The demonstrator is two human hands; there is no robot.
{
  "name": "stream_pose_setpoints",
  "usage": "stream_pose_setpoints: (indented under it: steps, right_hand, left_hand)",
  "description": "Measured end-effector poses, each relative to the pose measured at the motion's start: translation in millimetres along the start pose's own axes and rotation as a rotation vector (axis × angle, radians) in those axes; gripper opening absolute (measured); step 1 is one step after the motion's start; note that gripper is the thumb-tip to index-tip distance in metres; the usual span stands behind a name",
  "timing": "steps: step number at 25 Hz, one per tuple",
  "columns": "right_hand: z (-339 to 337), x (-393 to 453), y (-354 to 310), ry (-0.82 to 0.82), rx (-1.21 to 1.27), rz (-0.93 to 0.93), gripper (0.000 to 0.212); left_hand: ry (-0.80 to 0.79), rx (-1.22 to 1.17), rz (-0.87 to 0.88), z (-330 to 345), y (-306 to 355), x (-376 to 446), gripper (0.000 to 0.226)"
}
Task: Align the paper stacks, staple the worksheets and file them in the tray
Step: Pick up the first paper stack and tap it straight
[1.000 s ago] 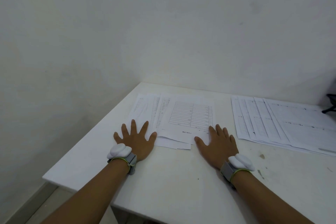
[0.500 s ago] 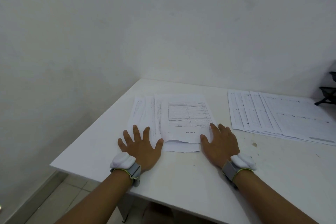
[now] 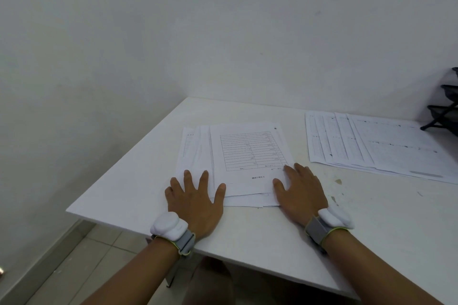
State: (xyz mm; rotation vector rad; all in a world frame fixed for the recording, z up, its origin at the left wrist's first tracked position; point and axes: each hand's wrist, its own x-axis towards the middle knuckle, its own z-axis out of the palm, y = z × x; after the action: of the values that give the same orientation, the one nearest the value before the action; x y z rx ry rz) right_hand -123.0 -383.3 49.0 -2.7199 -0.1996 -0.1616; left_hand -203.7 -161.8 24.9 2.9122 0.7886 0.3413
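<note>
A fanned stack of printed worksheets (image 3: 245, 156) lies on the white table (image 3: 386, 225), its top sheet showing a ruled table. My left hand (image 3: 195, 198) lies flat with fingers spread on the stack's near left corner. My right hand (image 3: 300, 188) lies flat on the near right corner, fingers on the top sheet. Neither hand grips anything. A second, wider fanned stack of worksheets (image 3: 371, 146) lies at the right. The black wire tray (image 3: 446, 109) shows partly at the right edge. No stapler is in view.
White walls stand close behind and to the left of the table. The table's left corner and front edge are near my wrists, with tiled floor (image 3: 81, 260) below. Small brown marks (image 3: 338, 182) dot the tabletop to the right of my right hand.
The sheets of the left stack have slid closer together, so it is narrower. Both hands stay flat on its near corners. The view has shifted, showing more of the tray and floor.
</note>
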Motion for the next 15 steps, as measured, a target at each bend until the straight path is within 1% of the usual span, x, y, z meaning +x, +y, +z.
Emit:
stream_pose_setpoints:
  steps: [5, 8, 9, 11, 13, 15]
  right_hand:
    - [-16.6, -17.1, -3.2, -0.031, 0.072, 0.008, 0.060]
    - [-19.7, -24.7, -2.2, -0.001, 0.131, 0.005, 0.059]
    - [-19.9, -23.3, -3.4, 0.017, 0.137, 0.028, 0.060]
    - [-22.0, -14.4, -6.8, 0.043, 0.076, 0.133, 0.064]
    - [-26.3, -4.1, -11.3, 0.018, -0.007, 0.222, 0.063]
    - [-26.8, 0.0, -14.7, -0.021, -0.059, 0.228, 0.064]
  left_hand:
    - [-0.043, 0.007, 0.049, -26.1, 5.0, -20.0, 0.076]
    - [-0.067, -0.106, 0.052, -46.5, 6.0, -23.8, 0.071]
    - [-0.086, -0.162, 0.016, -53.6, 6.1, -21.4, 0.072]
    - [-0.146, -0.264, -0.099, -66.5, 6.8, -12.3, 0.076]
    - [-0.192, -0.367, -0.229, -75.8, 6.9, 0.2, 0.074]
    - [-0.254, -0.491, -0.315, -80.3, 5.0, 13.0, 0.072]
